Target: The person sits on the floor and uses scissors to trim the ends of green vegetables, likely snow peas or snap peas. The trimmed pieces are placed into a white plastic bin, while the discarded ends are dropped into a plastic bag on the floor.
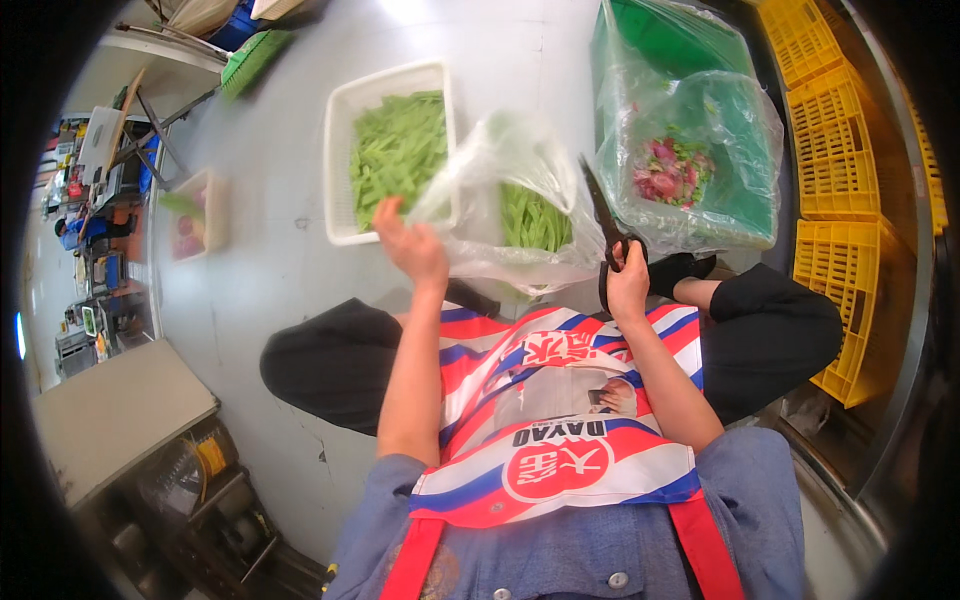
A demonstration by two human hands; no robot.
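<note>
My right hand (628, 281) grips black scissors (600, 206), their blades pointing away from me and the handles around my fingers. My left hand (411, 244) is blurred, its fingertips over the near right corner of a white plastic basket (335, 150). Cut green vegetable pieces (397, 146), which look like flat beans, fill much of that basket. Whether the left fingers hold anything cannot be made out. Between my hands stands a clear plastic bag (517, 146), its mouth open, with long green vegetables (534, 217) inside.
Right of the bag, a green bin (667, 37) with a clear liner holds pink and green scraps (671, 172). Yellow crates (832, 142) line the right side. A small basket (199, 214) and green broom (251, 64) are at left. A person (90, 229) is far left.
</note>
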